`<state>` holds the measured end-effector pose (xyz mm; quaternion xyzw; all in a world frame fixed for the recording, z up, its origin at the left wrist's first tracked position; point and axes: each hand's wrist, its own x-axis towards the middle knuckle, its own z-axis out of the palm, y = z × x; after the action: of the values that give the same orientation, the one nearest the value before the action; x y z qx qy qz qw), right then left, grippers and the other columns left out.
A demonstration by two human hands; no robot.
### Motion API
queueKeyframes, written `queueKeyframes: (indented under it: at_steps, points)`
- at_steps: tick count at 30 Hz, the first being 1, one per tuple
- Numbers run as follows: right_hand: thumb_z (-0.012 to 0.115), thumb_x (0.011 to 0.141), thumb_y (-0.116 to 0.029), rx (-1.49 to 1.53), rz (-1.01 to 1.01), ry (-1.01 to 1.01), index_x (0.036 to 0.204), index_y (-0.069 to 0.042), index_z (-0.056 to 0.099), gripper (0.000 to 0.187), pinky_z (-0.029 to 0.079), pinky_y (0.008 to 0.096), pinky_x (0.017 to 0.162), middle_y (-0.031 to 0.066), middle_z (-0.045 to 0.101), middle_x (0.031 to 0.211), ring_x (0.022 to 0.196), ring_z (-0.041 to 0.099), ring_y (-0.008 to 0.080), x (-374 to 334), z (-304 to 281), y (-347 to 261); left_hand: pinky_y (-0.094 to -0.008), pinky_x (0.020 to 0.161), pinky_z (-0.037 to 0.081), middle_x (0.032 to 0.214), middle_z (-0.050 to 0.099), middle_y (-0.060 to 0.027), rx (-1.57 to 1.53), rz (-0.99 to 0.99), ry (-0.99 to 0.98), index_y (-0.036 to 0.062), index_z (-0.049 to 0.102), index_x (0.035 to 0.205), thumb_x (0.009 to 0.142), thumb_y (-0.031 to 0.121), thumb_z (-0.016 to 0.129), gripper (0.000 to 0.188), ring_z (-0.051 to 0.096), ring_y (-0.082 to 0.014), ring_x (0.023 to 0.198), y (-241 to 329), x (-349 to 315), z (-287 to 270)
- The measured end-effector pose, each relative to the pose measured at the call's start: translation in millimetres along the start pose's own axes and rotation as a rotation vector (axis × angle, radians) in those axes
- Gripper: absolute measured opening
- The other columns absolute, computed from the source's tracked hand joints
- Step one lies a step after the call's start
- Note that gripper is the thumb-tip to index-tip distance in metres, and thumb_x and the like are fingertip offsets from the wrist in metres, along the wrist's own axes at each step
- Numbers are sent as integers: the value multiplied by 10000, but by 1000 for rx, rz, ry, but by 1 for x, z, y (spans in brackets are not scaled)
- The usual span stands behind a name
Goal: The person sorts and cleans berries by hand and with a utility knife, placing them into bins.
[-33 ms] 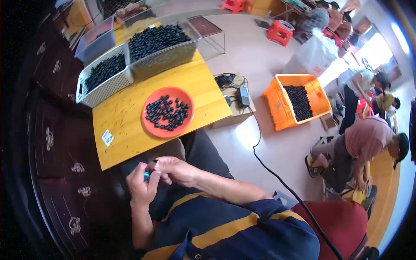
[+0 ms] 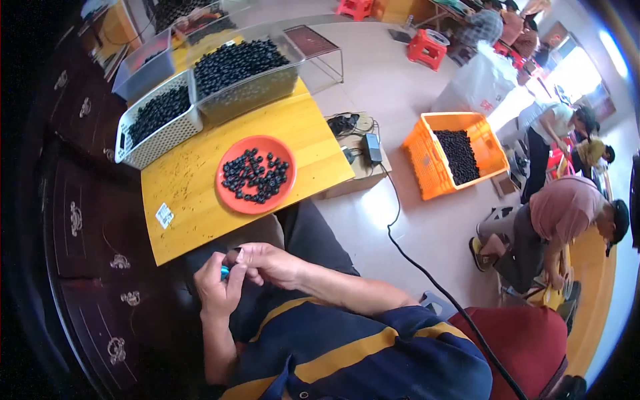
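Note:
Just in front of my body, over my lap, both hands meet with their fingertips together. My left hand is closed around a small teal object, which shows only in part between the fingers. My right hand pinches against it, thumb and fingertips pressed together. A small dark bit shows at the fingertips, too hidden to name. Beyond my hands an orange-red plate lies on the yellow table and bears many small black bead-like pieces.
At the table's back stand a white perforated basket and a clear tub, both with black pieces. To the right are a black cable, an orange crate and a bending person. Dark drawers line the left.

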<state>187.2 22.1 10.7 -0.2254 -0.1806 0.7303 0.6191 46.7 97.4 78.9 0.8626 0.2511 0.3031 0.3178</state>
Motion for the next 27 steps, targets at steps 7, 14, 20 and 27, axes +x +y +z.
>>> queueKeyframes:
  at_steps: [7,14,20,27]
  points:
    - [608,1014,-317,3,-8,74,833,-143,557,257,374,207,506,-63,488,643,546,434,56,-1,3,-5,-343,571,465,705,605,-148,-23,-25,-34,-18,589,877,952,271,677,311,605,-243,603,-11,-2,10]
    - [609,1012,-370,16,17,43,846,-160,563,272,369,202,498,-75,475,634,544,435,54,1,3,-3,-322,575,430,688,523,-105,-100,-46,33,-15,545,886,952,316,675,361,517,-177,605,1,5,9]
    - [614,1009,-381,181,113,1,844,-178,564,267,377,189,497,-83,476,651,559,453,45,2,5,-2,-341,562,427,679,518,-124,-148,-29,11,-9,529,841,936,332,697,392,522,-236,594,-18,0,6]
    - [616,1009,-372,136,145,19,895,-161,584,242,405,191,529,-76,503,672,594,493,54,14,9,0,-330,555,439,644,546,-127,-137,-87,62,-11,535,774,922,226,720,335,524,-200,555,-26,-13,-5]
